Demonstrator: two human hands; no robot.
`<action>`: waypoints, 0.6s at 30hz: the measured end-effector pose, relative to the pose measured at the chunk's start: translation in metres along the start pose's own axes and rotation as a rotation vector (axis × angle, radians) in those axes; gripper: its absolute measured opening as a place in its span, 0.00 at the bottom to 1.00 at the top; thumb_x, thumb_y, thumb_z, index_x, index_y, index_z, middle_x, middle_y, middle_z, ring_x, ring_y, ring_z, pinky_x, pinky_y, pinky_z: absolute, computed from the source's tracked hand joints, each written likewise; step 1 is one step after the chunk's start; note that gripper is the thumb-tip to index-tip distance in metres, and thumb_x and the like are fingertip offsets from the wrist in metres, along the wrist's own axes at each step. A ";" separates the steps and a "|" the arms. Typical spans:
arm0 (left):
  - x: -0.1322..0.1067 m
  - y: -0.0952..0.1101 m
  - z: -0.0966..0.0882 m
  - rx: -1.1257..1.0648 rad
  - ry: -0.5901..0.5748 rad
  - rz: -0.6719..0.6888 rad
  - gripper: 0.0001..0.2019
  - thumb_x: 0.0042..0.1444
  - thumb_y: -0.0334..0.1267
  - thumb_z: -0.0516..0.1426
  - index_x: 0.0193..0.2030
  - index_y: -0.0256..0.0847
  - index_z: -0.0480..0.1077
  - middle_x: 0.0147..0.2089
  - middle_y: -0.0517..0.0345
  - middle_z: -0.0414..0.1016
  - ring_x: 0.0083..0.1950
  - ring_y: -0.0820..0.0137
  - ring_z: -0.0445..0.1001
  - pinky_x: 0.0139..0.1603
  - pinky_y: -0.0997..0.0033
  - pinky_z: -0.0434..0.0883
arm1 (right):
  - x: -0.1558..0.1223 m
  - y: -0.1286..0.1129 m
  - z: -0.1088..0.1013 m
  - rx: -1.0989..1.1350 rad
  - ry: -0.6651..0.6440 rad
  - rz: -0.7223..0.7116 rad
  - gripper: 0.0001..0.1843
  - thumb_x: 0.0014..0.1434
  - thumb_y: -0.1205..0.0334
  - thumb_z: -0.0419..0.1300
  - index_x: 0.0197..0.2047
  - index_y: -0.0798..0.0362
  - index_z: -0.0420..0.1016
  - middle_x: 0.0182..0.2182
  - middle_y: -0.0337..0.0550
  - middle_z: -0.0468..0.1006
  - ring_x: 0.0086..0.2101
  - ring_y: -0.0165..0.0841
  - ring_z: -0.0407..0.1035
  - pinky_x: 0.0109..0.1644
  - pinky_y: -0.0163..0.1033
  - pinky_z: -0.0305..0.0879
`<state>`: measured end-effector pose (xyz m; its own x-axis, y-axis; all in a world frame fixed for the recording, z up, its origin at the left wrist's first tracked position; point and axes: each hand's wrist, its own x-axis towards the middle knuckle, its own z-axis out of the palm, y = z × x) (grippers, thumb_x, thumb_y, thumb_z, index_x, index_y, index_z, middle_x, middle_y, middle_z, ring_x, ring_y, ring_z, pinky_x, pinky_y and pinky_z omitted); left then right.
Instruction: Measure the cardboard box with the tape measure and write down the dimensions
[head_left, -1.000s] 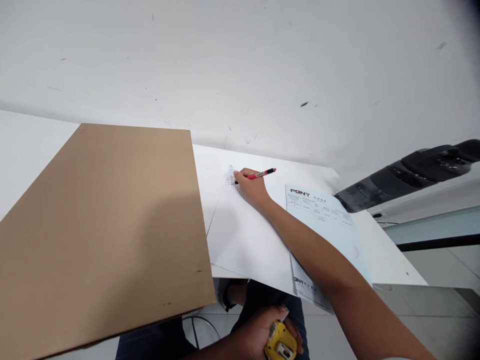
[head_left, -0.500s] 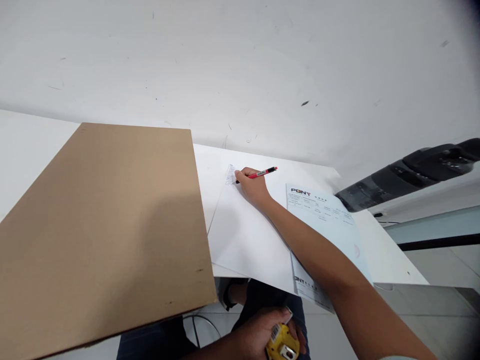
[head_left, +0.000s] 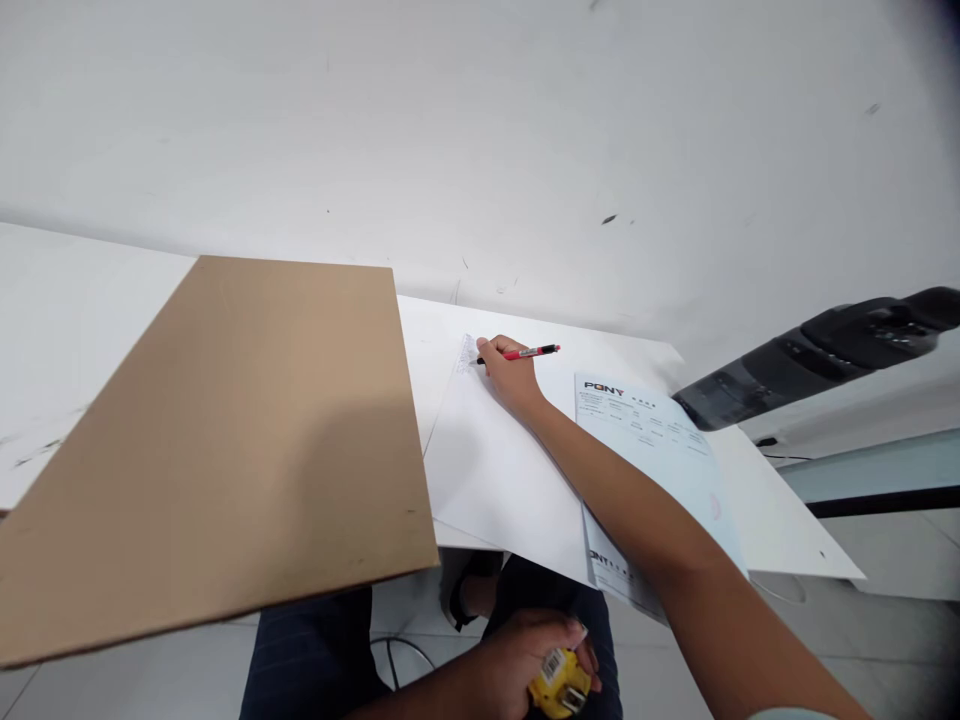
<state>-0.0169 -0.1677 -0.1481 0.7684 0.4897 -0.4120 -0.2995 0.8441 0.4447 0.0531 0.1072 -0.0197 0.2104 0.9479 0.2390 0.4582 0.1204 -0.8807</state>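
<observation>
My right hand grips a red and black pen, its tip at the handwriting near the top left of a white sheet of paper. Lower down, over my lap, my left hand is wrapped around a yellow tape measure. Partly under my right forearm lies a pale blue printed form headed PONY. Left of the white sheet is a large brown board, overhanging the front of the table.
The white table runs along a scuffed white wall. A dark, elongated device stands at the right, beyond the form. Below the table's front edge are my legs and the tiled floor.
The view has shifted slightly, so the brown board appears a little higher and further right. My right hand still holds the pen at the writing, and my left still holds the tape measure.
</observation>
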 end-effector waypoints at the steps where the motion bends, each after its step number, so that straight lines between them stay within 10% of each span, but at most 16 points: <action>1: -0.002 0.004 0.001 0.027 0.013 0.031 0.23 0.41 0.56 0.66 0.20 0.36 0.69 0.24 0.56 0.69 0.30 0.69 0.72 0.35 0.68 0.62 | 0.000 -0.001 0.002 -0.051 0.000 -0.021 0.21 0.63 0.45 0.55 0.23 0.48 0.61 0.20 0.32 0.63 0.24 0.30 0.58 0.31 0.37 0.57; 6: -0.025 0.034 0.008 0.150 0.092 0.256 0.23 0.43 0.56 0.67 0.19 0.36 0.69 0.26 0.55 0.71 0.32 0.70 0.72 0.41 0.68 0.63 | -0.009 -0.018 0.007 -0.258 -0.023 -0.112 0.23 0.67 0.39 0.48 0.33 0.47 0.70 0.20 0.32 0.66 0.25 0.32 0.64 0.32 0.35 0.57; 11: -0.098 0.039 0.004 0.157 0.203 0.447 0.23 0.48 0.55 0.68 0.21 0.35 0.70 0.29 0.55 0.72 0.35 0.69 0.73 0.41 0.70 0.65 | -0.044 -0.032 -0.017 -0.474 -0.138 -0.232 0.16 0.68 0.47 0.53 0.38 0.47 0.77 0.31 0.40 0.77 0.34 0.36 0.71 0.36 0.36 0.57; 18: -0.195 -0.016 -0.082 -0.241 0.332 0.691 0.22 0.52 0.48 0.67 0.15 0.40 0.67 0.26 0.59 0.71 0.31 0.69 0.74 0.35 0.68 0.69 | -0.084 -0.022 -0.074 -0.685 -0.235 -0.082 0.24 0.60 0.74 0.51 0.58 0.56 0.73 0.54 0.61 0.75 0.44 0.46 0.75 0.42 0.43 0.63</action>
<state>-0.2076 -0.2590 -0.1401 0.1675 0.9261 -0.3380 -0.7891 0.3315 0.5171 0.0889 0.0035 0.0101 -0.0037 0.9913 0.1314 0.9183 0.0554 -0.3920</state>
